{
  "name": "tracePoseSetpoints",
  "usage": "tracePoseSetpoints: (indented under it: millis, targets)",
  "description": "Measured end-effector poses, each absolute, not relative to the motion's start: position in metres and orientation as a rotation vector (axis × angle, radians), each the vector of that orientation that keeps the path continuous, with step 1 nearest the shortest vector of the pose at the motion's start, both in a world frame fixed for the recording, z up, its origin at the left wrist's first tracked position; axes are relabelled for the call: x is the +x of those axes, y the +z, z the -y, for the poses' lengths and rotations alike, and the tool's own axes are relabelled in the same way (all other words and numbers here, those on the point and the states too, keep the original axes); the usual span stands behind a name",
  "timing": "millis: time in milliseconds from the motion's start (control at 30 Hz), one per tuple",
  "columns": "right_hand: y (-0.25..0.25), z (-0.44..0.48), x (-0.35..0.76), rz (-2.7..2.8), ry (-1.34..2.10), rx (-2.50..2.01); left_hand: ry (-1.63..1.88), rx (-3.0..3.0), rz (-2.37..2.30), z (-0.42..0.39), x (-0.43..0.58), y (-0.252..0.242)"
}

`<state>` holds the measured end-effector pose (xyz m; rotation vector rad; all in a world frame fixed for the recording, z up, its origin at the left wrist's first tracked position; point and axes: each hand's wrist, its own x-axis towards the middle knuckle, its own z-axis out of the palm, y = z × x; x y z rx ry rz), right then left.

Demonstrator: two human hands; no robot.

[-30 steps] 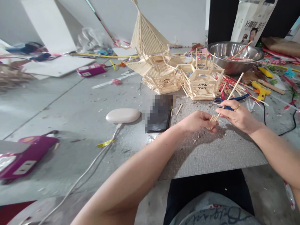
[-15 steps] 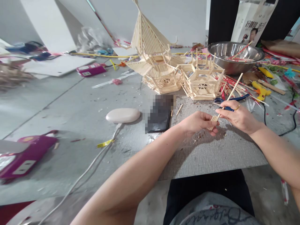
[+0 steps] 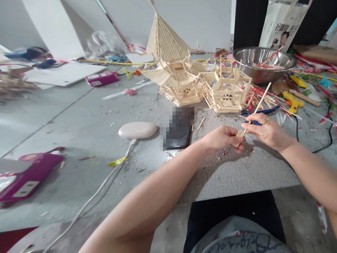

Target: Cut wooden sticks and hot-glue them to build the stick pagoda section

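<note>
Your right hand (image 3: 272,131) and its long stick (image 3: 262,101) have edged left. Over the bench (image 3: 237,175), your forearms (image 3: 163,184) converge; right grip pinched on that stick, slanting upward, its lower end beside short sticks (image 3: 239,134) clamped in your left hand (image 3: 223,138).

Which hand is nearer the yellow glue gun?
Right. The right hand is in front and slightly left of the glue gun; the left hand is farther left.

Tower (image 3: 170,42) behind phone (image 3: 179,131), stick (image 3: 258,105) farther right
</note>
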<state>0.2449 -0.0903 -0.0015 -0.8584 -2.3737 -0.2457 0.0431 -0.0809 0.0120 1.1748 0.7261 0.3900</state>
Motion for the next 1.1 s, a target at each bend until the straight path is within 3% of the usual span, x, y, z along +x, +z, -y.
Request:
tracePoseSetpoints:
  millis: [400, 567, 733, 867, 1100]
  targets:
    - [-0.002, 0.090, 0.244, 2.370, -0.223, -0.809, 0.360, 1.166, -0.722, 0.081, 0.043, 0.010]
    - [0.006, 0.091, 0.245, 2.242, -0.192, -0.862, 0.528, 1.269, -0.775, 0.079, 0.045, 0.010]
    - [0.010, 0.084, 0.261, 1.984, -0.313, -1.240, 0.752, 1.370, -0.922, 0.071, 0.041, 0.004]
    - [-0.001, 0.074, 0.274, 2.099, -0.281, -1.616, 0.827, 1.424, -0.959, 0.068, 0.039, -0.001]
    - [-0.007, 0.071, 0.281, 2.269, -0.348, -1.816, 0.866, 1.456, -0.997, 0.066, 0.039, -0.005]
